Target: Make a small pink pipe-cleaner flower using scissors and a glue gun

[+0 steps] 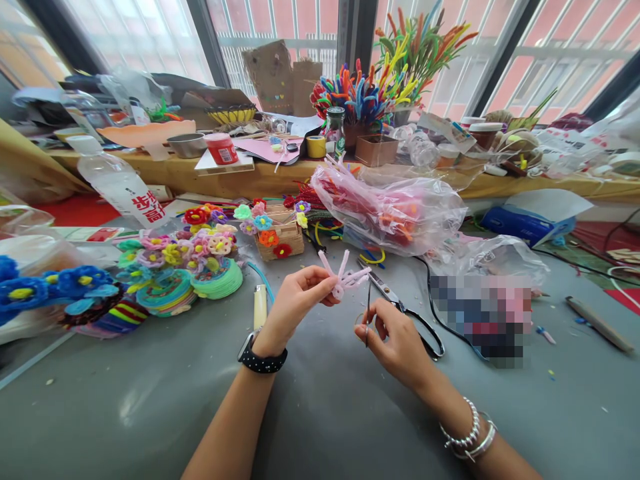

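Note:
Pinched between the thumb and fingers of my left hand (305,293) is a pale pink pipe-cleaner piece (345,275), with several fuzzy prongs fanning out from a curled base. My right hand (395,337) is closed on a small pair of scissors (369,303), whose thin blades point up beside the prong tips; whether they touch is unclear. Behind the right hand, larger scissors (387,291) with black handles lie on the grey table (310,413). A cream lighter (260,307) lies just left of my left hand.
Fuzzy flower pots (217,279) and blue fuzzy flowers (30,293) stand at the left, near a tilted plastic bottle (120,183). A flower-trimmed basket (290,237) and a clear bag of pink pipe cleaners (390,207) sit behind my hands. A black cable (440,320) runs along the right.

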The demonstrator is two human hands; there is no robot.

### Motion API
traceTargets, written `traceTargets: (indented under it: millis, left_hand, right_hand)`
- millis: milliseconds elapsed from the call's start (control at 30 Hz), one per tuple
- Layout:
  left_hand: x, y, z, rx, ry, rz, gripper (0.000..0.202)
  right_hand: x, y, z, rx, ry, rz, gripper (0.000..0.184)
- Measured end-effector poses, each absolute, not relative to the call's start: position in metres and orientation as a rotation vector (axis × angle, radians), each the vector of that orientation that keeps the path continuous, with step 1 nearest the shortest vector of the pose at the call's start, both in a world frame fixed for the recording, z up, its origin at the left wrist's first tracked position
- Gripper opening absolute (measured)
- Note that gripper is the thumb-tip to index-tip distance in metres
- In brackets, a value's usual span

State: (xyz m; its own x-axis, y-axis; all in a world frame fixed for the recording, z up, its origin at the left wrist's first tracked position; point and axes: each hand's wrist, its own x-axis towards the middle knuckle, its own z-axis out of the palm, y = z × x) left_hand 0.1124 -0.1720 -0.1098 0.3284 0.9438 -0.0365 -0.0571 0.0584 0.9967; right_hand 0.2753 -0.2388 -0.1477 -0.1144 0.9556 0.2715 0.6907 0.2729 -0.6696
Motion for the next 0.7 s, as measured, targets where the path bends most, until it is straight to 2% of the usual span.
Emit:
traceTargets:
  millis: [700]
  left_hand:
    - [0.1145,-0.1733,-0.1096,1.343,0.970,0.964,0.016]
  right_hand:
    - [0.2759,-0.2378,-0.1463,-1.543,-1.868,0.426,0.033]
